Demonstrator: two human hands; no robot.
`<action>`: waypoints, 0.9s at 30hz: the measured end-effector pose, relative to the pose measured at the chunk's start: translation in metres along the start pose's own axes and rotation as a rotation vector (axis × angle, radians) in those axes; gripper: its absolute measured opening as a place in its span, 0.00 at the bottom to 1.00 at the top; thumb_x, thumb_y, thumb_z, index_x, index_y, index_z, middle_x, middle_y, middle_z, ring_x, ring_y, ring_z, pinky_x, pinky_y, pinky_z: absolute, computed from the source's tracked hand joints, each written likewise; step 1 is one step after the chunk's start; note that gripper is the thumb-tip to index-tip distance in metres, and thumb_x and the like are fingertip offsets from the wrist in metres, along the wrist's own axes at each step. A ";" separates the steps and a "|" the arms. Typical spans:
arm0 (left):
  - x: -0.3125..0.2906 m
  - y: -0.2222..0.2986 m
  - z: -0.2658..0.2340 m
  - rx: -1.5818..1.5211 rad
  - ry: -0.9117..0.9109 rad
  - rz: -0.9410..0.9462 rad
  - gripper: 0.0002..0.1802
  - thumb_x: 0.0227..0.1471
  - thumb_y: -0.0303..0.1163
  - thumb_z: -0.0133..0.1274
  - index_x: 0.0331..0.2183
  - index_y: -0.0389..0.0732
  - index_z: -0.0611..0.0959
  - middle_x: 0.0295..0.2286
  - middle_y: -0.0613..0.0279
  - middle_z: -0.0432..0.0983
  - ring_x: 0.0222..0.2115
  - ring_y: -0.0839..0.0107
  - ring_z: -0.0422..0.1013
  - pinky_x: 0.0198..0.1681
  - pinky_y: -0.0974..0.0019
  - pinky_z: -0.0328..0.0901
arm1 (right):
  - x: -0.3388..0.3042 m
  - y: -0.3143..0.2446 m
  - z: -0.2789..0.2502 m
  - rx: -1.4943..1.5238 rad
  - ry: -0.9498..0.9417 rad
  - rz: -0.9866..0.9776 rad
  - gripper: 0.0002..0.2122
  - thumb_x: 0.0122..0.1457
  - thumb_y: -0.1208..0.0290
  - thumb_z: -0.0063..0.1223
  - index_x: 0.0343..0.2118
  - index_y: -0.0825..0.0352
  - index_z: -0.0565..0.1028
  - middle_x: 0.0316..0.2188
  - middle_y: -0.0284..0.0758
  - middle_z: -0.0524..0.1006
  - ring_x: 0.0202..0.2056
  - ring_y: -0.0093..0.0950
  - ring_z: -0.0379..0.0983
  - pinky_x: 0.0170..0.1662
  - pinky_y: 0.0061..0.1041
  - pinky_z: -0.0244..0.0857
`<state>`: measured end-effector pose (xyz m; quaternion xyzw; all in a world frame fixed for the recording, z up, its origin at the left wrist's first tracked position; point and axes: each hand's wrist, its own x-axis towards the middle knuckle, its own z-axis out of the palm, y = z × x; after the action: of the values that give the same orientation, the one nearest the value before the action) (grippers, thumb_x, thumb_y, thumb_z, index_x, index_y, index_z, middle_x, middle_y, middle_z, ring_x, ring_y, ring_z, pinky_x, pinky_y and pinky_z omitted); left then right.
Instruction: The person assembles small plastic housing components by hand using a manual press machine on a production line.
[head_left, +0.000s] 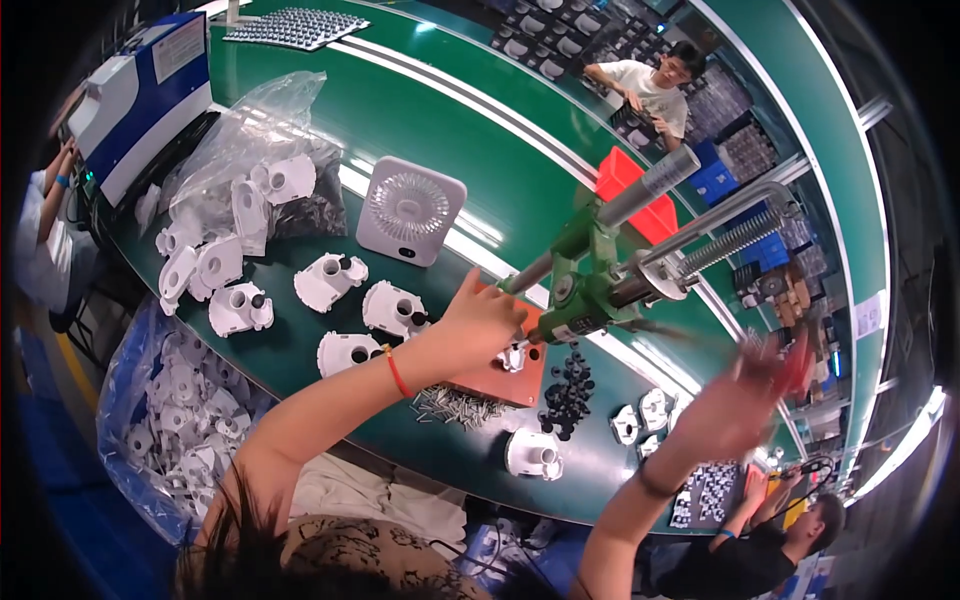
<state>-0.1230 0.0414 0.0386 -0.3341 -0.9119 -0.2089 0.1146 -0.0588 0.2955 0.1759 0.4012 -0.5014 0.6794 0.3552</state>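
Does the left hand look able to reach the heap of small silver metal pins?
Probably yes: the left hand is close by, at the orange rectangular block, and the pins lie uncovered beside it.

No lettering can be read for certain. A white rectangular label (180, 52) with rows of tiny reddish print is on the blue-and-white machine (135, 120) at upper left. A small pale nameplate (584, 323) sits on the green lever press (585, 280), its marks too small. The pale sheet (868, 315) at far right is too blurred.
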 end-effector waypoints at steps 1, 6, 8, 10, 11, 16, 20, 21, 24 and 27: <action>0.005 0.001 -0.011 0.146 -0.057 0.010 0.11 0.45 0.34 0.54 0.34 0.44 0.80 0.29 0.64 0.76 0.37 0.62 0.73 0.53 0.43 0.49 | 0.037 0.026 0.022 -0.323 0.061 0.098 0.32 0.57 0.56 0.45 0.60 0.71 0.53 0.48 0.43 0.71 0.50 0.36 0.68 0.57 0.43 0.56; 0.067 0.004 -0.087 0.206 -0.388 -0.228 0.10 0.46 0.34 0.52 0.33 0.46 0.84 0.32 0.64 0.78 0.34 0.65 0.75 0.48 0.52 0.53 | 0.111 0.148 -0.021 -0.059 0.209 0.962 0.24 0.63 0.59 0.40 0.57 0.68 0.59 0.41 0.38 0.75 0.43 0.31 0.72 0.46 0.29 0.67; 0.101 -0.020 -0.072 0.300 -0.221 -0.322 0.10 0.46 0.32 0.52 0.32 0.48 0.84 0.31 0.65 0.79 0.34 0.67 0.75 0.46 0.57 0.53 | 0.078 0.160 -0.066 0.120 -0.165 0.741 0.23 0.62 0.59 0.44 0.57 0.66 0.61 0.46 0.37 0.72 0.46 0.29 0.70 0.48 0.30 0.66; 0.123 -0.050 -0.057 0.329 -0.203 -0.390 0.10 0.45 0.31 0.52 0.32 0.49 0.85 0.31 0.66 0.79 0.34 0.68 0.74 0.45 0.57 0.53 | 0.055 0.147 -0.044 -0.107 0.235 0.774 0.22 0.62 0.59 0.45 0.55 0.66 0.61 0.45 0.36 0.70 0.43 0.28 0.69 0.46 0.29 0.66; 0.135 -0.057 -0.045 0.343 -0.184 -0.430 0.10 0.45 0.31 0.52 0.31 0.50 0.85 0.32 0.66 0.79 0.35 0.68 0.74 0.45 0.57 0.53 | 0.043 0.132 -0.054 -0.177 0.216 0.741 0.21 0.62 0.59 0.45 0.53 0.66 0.63 0.40 0.34 0.72 0.38 0.26 0.71 0.42 0.28 0.67; 0.166 -0.099 0.052 0.410 0.103 -0.423 0.09 0.44 0.31 0.52 0.32 0.47 0.82 0.30 0.65 0.77 0.35 0.67 0.72 0.44 0.60 0.54 | -0.034 0.060 -0.074 -0.706 -0.050 0.951 0.19 0.62 0.66 0.45 0.54 0.68 0.63 0.42 0.34 0.72 0.44 0.24 0.68 0.49 0.24 0.61; 0.156 -0.120 0.092 0.490 0.266 -0.350 0.10 0.44 0.31 0.51 0.33 0.45 0.76 0.32 0.63 0.72 0.38 0.67 0.68 0.44 0.63 0.56 | -0.091 0.000 -0.067 -0.802 -0.625 1.159 0.18 0.51 0.70 0.60 0.45 0.68 0.70 0.43 0.38 0.72 0.46 0.30 0.69 0.48 0.26 0.62; 0.152 -0.124 0.097 0.568 0.305 -0.325 0.09 0.45 0.31 0.51 0.33 0.45 0.75 0.34 0.63 0.70 0.39 0.67 0.67 0.44 0.62 0.57 | -0.102 -0.011 -0.056 -0.787 -0.928 1.033 0.19 0.48 0.71 0.62 0.44 0.68 0.70 0.46 0.40 0.71 0.46 0.32 0.69 0.47 0.27 0.63; 0.144 -0.123 0.091 0.494 0.372 -0.259 0.14 0.43 0.31 0.53 0.37 0.43 0.74 0.35 0.61 0.68 0.40 0.65 0.64 0.43 0.62 0.57 | -0.145 -0.028 -0.019 -0.831 -1.020 0.980 0.27 0.41 0.70 0.67 0.45 0.68 0.68 0.47 0.43 0.70 0.49 0.39 0.67 0.48 0.31 0.63; 0.125 -0.109 0.056 0.451 0.576 -0.109 0.16 0.42 0.30 0.53 0.37 0.41 0.73 0.33 0.58 0.66 0.37 0.63 0.64 0.40 0.61 0.57 | -0.168 -0.036 -0.005 -1.008 -0.927 0.968 0.30 0.40 0.70 0.67 0.47 0.69 0.64 0.47 0.44 0.69 0.49 0.42 0.65 0.49 0.35 0.62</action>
<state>-0.2920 0.0621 -0.0008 -0.1789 -0.8819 -0.0938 0.4261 0.0436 0.2958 0.0382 0.1734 -0.9571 0.2175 -0.0809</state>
